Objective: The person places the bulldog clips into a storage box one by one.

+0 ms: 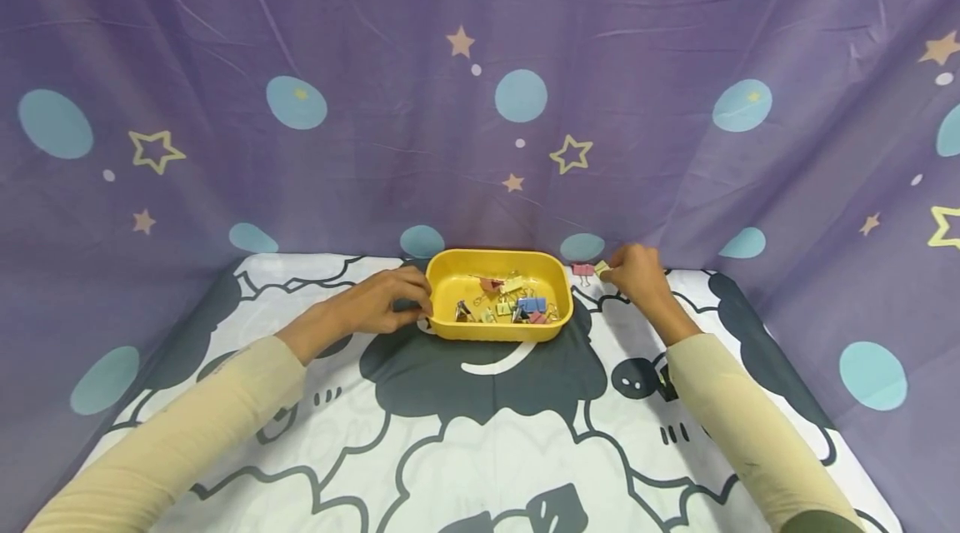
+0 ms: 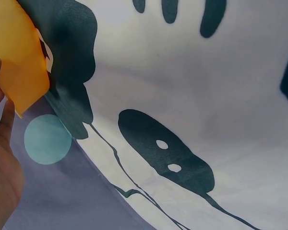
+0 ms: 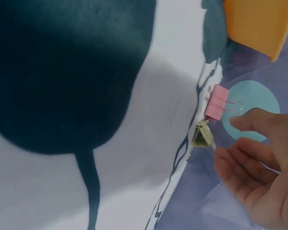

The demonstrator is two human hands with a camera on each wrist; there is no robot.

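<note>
A yellow plastic tray (image 1: 495, 332) stands near the far edge of the table, with several coloured binder clips (image 1: 532, 305) inside. My left hand (image 1: 390, 300) holds the tray's left end with bent fingers; the left wrist view shows only part of this grip. To the right of the tray, my right hand (image 1: 639, 276) is at a small yellow binder clip (image 3: 201, 134). Its fingertips (image 3: 221, 155) touch or nearly touch the clip's handle, while the thumb stands apart. Beside that clip lies a pink binder clip (image 3: 217, 102), its wire handles showing.
A white cloth (image 1: 480, 450) with dark cartoon sheep covers the table. Right behind the tray hangs a purple curtain (image 1: 390, 183) with stars and blue ovals, also running along both sides.
</note>
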